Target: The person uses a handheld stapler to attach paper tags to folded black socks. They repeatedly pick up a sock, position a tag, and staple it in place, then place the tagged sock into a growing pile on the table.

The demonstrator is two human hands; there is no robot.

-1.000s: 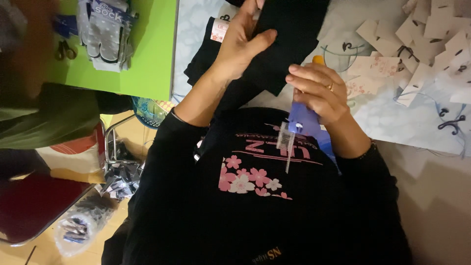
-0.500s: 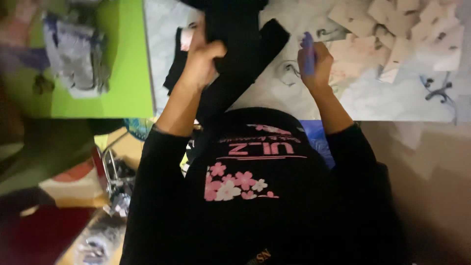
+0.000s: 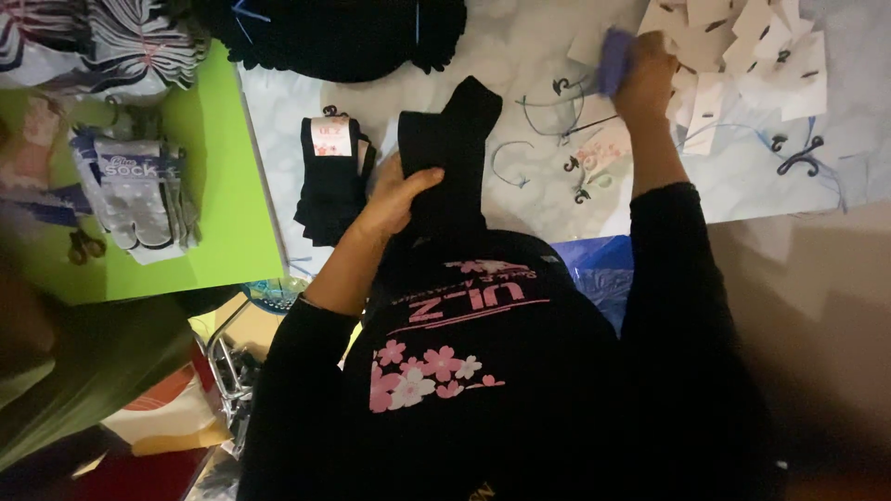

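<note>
Right, the left hand [image 3: 394,199] has its grip closed around the black socks [image 3: 450,153], thumb lying across the front, pinning them flat on the table [image 3: 520,70] just ahead of the person's chest. A second ago those socks were lifted and bunched between both hands; now they lie stretched out, toe end pointing away. Over on the other side, the right hand [image 3: 643,79] has left the socks entirely and reached far out, its grip closed on the blue tagging tool [image 3: 613,46], which was earlier held close to the body. The hand now sits at the edge of the heap of white paper tags [image 3: 742,56], too many and too overlapped to count. So the two hands have split: one holds the socks, the other is out among the tags.

Counting outward: one stack of black socks with a pink-and-white label [image 3: 332,176] lies just left of the held pair, touching nothing else. About four small black plastic hooks [image 3: 800,156] are scattered on the pale table cover, with a loose tag [image 3: 601,148] near the right forearm. One large dark pile of socks [image 3: 343,32] sits at the far edge. On the green board [image 3: 223,186] at the left lies one packet of grey patterned socks [image 3: 135,190], with more striped ones above.
</note>
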